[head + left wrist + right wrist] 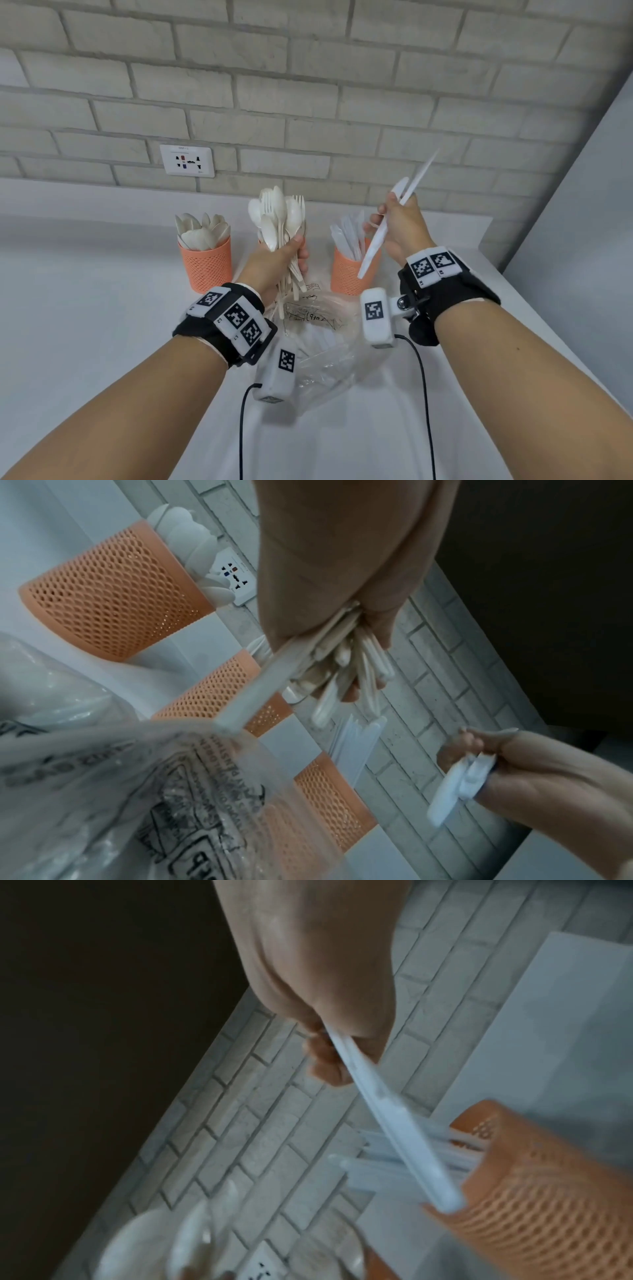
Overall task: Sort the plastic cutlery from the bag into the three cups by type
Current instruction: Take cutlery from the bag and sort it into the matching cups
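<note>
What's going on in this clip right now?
A person is sorting white plastic cutlery into three orange mesh cups. The left hand grips a mixed bunch of spoons and forks above the clear plastic bag. The right hand holds knives over the right cup, which already holds knives. The left cup holds spoons; the middle cup is mostly hidden behind the bunch.

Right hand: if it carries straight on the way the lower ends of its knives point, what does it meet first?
Probably the right cup, already holding knives. The right hand holds its knives with their lower ends aimed at that cup's rim, though depth is unclear.
</note>
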`<state>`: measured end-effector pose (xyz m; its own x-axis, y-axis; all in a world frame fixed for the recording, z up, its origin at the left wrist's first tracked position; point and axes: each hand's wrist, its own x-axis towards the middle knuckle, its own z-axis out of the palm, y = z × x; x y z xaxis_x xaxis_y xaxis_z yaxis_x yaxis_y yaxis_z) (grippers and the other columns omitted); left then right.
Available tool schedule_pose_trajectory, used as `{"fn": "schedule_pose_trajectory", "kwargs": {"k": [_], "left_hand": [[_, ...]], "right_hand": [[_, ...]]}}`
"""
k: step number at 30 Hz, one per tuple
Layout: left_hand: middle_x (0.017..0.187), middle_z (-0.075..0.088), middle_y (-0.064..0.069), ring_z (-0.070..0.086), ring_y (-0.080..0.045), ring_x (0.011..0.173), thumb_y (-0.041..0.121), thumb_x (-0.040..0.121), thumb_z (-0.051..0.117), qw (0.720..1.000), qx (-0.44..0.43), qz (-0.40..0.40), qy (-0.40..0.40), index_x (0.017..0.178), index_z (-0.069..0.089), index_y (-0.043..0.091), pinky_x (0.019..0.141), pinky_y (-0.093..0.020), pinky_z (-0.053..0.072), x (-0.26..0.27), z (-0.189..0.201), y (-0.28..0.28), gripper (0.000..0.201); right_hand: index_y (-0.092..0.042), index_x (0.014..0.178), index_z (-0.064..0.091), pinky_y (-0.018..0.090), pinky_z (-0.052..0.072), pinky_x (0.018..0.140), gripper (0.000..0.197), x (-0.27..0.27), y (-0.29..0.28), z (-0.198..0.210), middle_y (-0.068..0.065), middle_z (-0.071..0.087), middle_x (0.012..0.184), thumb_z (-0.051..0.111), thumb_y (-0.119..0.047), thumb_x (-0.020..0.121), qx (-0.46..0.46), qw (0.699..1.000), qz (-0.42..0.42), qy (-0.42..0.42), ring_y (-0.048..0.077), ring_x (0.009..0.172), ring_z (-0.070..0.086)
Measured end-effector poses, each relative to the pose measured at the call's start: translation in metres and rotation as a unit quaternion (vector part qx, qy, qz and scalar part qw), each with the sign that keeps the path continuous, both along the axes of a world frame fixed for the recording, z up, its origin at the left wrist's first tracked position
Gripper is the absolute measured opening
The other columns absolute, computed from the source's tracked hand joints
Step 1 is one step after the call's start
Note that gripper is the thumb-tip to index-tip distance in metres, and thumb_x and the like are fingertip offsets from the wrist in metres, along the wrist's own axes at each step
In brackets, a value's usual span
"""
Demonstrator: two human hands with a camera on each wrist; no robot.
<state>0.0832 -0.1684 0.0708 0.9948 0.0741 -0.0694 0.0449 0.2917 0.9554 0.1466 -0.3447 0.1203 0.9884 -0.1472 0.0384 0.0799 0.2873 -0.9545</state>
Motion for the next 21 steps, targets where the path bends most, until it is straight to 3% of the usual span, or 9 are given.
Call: {"fn": "schedule_pose_trajectory", "kwargs": {"k": [1, 3, 5, 9, 12, 15, 17, 19, 21], "left_hand": [[0.070, 0.055, -0.002, 0.056, -0.007, 0.042, 0.018, 0.095, 0.051, 1.000, -0.003, -0.009, -0.002, 0.088, 0.056, 0.008, 0.041, -0.018, 0.046, 0.000, 0.000, 0.000, 0.013], [0.064, 0.057, 0.001, 0.056, -0.007, 0.043, 0.016, 0.095, 0.052, 0.999, 0.007, -0.037, 0.003, 0.087, 0.055, 0.009, 0.040, -0.018, 0.045, -0.001, 0.001, 0.000, 0.010], [0.059, 0.059, 0.004, 0.056, -0.007, 0.045, 0.012, 0.094, 0.052, 0.997, 0.001, -0.070, 0.012, 0.088, 0.057, 0.010, 0.043, -0.019, 0.047, -0.002, 0.002, 0.000, 0.007], [0.080, 0.066, 0.000, 0.061, -0.012, 0.059, 0.006, 0.092, 0.051, 0.989, -0.043, -0.138, -0.007, 0.106, 0.058, 0.014, 0.058, -0.025, 0.053, -0.001, 0.002, -0.001, 0.018], [0.088, 0.071, -0.001, 0.066, -0.015, 0.067, 0.005, 0.091, 0.051, 0.986, -0.041, -0.162, -0.020, 0.110, 0.058, 0.013, 0.066, -0.028, 0.056, -0.002, 0.003, -0.003, 0.022], [0.092, 0.073, -0.003, 0.069, -0.015, 0.070, 0.006, 0.089, 0.051, 0.983, -0.062, -0.171, -0.020, 0.112, 0.058, 0.013, 0.070, -0.028, 0.057, -0.001, 0.002, -0.001, 0.025], [0.092, 0.073, -0.003, 0.069, -0.015, 0.071, 0.007, 0.089, 0.051, 0.982, -0.077, -0.170, -0.015, 0.113, 0.058, 0.013, 0.071, -0.028, 0.057, 0.001, 0.001, 0.001, 0.025], [0.090, 0.072, -0.003, 0.069, -0.014, 0.070, 0.008, 0.089, 0.051, 0.982, -0.081, -0.172, -0.014, 0.110, 0.059, 0.015, 0.070, -0.028, 0.057, 0.003, 0.000, 0.002, 0.024], [0.085, 0.071, -0.002, 0.068, -0.014, 0.068, 0.011, 0.088, 0.052, 0.981, -0.081, -0.173, -0.012, 0.107, 0.060, 0.015, 0.067, -0.028, 0.057, 0.004, -0.001, 0.002, 0.022]], "right_hand": [[-0.022, 0.100, 0.040, 0.028, 0.046, 0.052, 0.004, 0.007, -0.005, -0.004, 0.000, 0.039, 0.070, 0.035, -0.021, 0.101, -0.032, 0.999, -0.017, -0.005, 0.011, 0.052, 0.039], [-0.020, 0.105, 0.038, 0.023, 0.037, 0.048, 0.007, 0.020, -0.011, -0.008, -0.002, 0.037, 0.070, 0.037, -0.026, 0.100, -0.106, 0.993, -0.047, -0.026, 0.010, 0.052, 0.035], [-0.018, 0.106, 0.038, 0.022, 0.038, 0.053, 0.012, 0.031, -0.012, -0.008, -0.005, 0.038, 0.070, 0.036, -0.029, 0.100, -0.141, 0.985, -0.074, -0.063, 0.009, 0.056, 0.037], [-0.020, 0.112, 0.039, 0.023, 0.043, 0.076, 0.014, 0.048, -0.006, -0.011, -0.014, 0.045, 0.079, 0.036, -0.026, 0.100, -0.163, 0.969, -0.099, -0.156, 0.003, 0.070, 0.044], [-0.018, 0.112, 0.040, 0.018, 0.044, 0.074, 0.012, 0.059, -0.001, -0.028, -0.016, 0.046, 0.086, 0.037, -0.019, 0.100, -0.179, 0.965, -0.075, -0.175, 0.002, 0.071, 0.046], [-0.019, 0.106, 0.041, 0.028, 0.046, 0.075, 0.007, 0.064, 0.003, -0.049, -0.011, 0.047, 0.084, 0.038, -0.017, 0.099, -0.209, 0.966, -0.055, -0.141, 0.008, 0.071, 0.050], [-0.020, 0.105, 0.042, 0.034, 0.050, 0.077, 0.008, 0.067, 0.004, -0.061, -0.007, 0.051, 0.085, 0.041, -0.016, 0.098, -0.244, 0.963, -0.036, -0.109, 0.017, 0.081, 0.056], [-0.020, 0.105, 0.044, 0.042, 0.049, 0.091, 0.009, 0.068, 0.004, -0.071, 0.003, 0.058, 0.098, 0.044, -0.017, 0.097, -0.288, 0.953, -0.017, -0.098, 0.027, 0.097, 0.059], [-0.014, 0.111, 0.047, 0.041, 0.043, 0.100, 0.016, 0.068, 0.003, -0.076, 0.013, 0.056, 0.114, 0.045, -0.019, 0.096, -0.329, 0.940, 0.003, -0.096, 0.028, 0.108, 0.055]]}}
